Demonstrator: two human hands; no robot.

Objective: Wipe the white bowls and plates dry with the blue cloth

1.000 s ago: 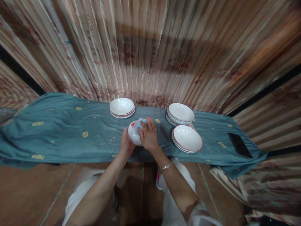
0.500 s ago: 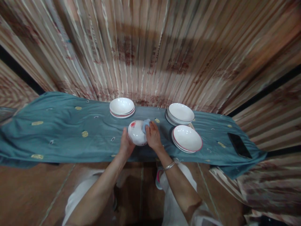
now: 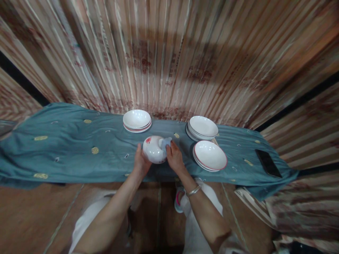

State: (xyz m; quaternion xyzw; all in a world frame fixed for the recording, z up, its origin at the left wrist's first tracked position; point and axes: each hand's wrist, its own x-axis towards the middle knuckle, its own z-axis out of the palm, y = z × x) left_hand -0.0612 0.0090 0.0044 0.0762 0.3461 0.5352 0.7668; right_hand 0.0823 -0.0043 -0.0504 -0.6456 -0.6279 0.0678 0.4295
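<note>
A white bowl (image 3: 154,151) with a red flower print is held tilted over the table's front half, its outer side towards me. My left hand (image 3: 141,161) grips it at the left edge, thumb up along the side. In my right hand (image 3: 174,155) a light blue cloth (image 3: 165,142) is pinched against the bowl's right side. Behind the bowl stands a stack of white dishes (image 3: 137,120) with red rims. To the right of my right hand is a stack of red-rimmed bowls (image 3: 210,156), with a stack of dark-rimmed plates (image 3: 202,127) behind it.
A green patterned tablecloth (image 3: 79,151) covers the long narrow table. A black phone (image 3: 268,163) lies near its right end. Pleated curtains (image 3: 164,63) hang right behind the table, and dark bars run along both sides.
My right hand and the cloth have shifted slightly right along the bowl, uncovering a bit more of its foot. The bowl remains in my left hand; the stacks stay put.
</note>
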